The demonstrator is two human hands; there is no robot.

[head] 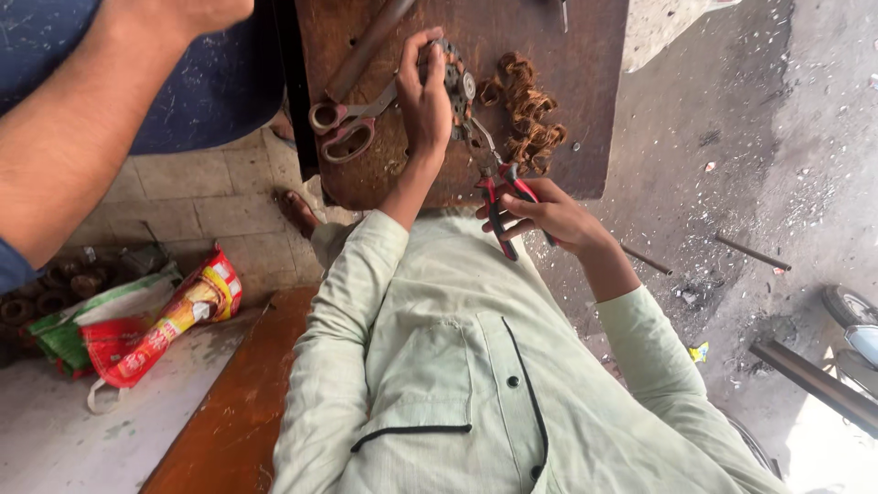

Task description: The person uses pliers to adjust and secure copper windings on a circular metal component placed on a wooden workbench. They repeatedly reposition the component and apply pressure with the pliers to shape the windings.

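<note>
My left hand (422,91) is wrapped around a dark round metal part (457,84) and holds it against a brown wooden board (585,101). My right hand (549,218) grips the red and black handles of a pair of pliers (498,192), whose jaws reach up to the lower edge of the part. Just right of the part lies a heap of curled copper-coloured wire (529,114). Large metal shears (343,123) rest on the board left of my left hand, below a grey metal rod (366,46).
Another person's bare forearm (82,119) crosses the upper left. A red and green sack (155,325) and dark round parts (37,293) lie at the left. A sandalled foot (297,212) stands under the board. Thin rods (752,252) and a wheel (846,305) are on the ground at the right.
</note>
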